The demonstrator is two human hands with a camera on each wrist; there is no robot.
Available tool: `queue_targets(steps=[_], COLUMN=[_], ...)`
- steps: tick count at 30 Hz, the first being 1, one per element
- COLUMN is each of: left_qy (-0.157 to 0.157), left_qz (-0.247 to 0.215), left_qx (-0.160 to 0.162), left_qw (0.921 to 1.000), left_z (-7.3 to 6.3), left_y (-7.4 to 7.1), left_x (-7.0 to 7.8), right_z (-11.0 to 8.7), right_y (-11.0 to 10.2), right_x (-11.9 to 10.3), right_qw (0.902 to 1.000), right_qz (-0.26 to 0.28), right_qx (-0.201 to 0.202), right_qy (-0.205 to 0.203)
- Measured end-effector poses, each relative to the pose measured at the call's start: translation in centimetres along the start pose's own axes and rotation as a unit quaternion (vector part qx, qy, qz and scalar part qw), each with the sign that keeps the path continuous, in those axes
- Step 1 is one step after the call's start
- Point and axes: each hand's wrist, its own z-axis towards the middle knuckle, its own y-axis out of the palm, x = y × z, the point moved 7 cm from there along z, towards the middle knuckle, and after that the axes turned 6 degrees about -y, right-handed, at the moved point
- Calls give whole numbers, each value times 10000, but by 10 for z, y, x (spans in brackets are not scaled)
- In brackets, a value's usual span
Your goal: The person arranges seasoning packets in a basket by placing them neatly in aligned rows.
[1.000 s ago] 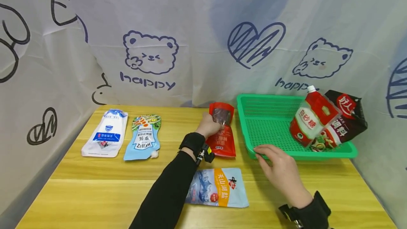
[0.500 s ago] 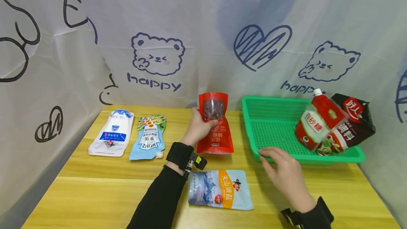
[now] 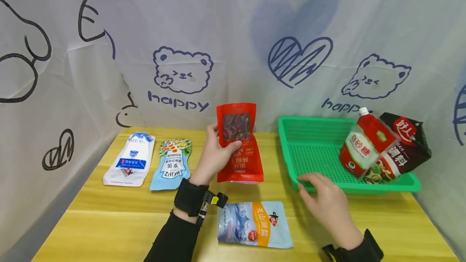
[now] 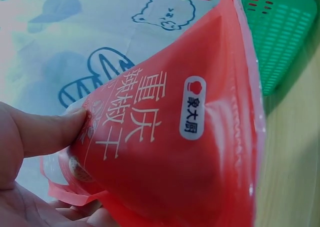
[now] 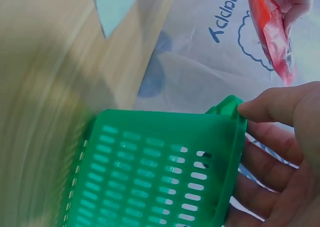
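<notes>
My left hand (image 3: pixel 214 155) grips a red bag of dried chilies (image 3: pixel 244 159) and holds it up off the table. Its thumb (image 4: pixel 55 132) presses the printed front, while the fingers go behind, partly hidden. Dark chilies show through a clear window in the bag's top half. At the near left corner of a green plastic basket (image 3: pixel 313 120), my right hand (image 3: pixel 329 205) pinches the rim. In the right wrist view, the thumb (image 5: pixel 275 104) lies over that rim and the fingers are on its outer side. Inside the basket lean a red-and-white spouted sugar pouch (image 3: pixel 360 144) and a black seasoning packet (image 3: pixel 409 136).
A blue and orange salt packet (image 3: pixel 255 225) lies flat near the front of the wooden table (image 3: pixel 109 229). At the left lie a white salt bag (image 3: pixel 131 161) and a light blue Heinz pouch (image 3: pixel 172 167). A cloth backdrop with drawings (image 3: pixel 233 31) hangs behind.
My left hand has lifted the chili bag off the table and brought it leftward and closer, turning its front toward me. My right hand stays on the basket rim.
</notes>
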Motion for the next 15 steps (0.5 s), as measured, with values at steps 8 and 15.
queue_targets(steps=[8,15], left_qy=[135,210], left_qz=[-49,-116], left_qx=[-6,-157], left_qw=[9999,9996], left_z=[-14,-17], left_y=[-3,1], left_x=[-6,-5], right_z=[8,34], right_y=[7,-2], right_x=[-2,-12], right_qw=[9948,9975], right_qz=[170,561], right_qx=[-736,101], right_qy=[683,417])
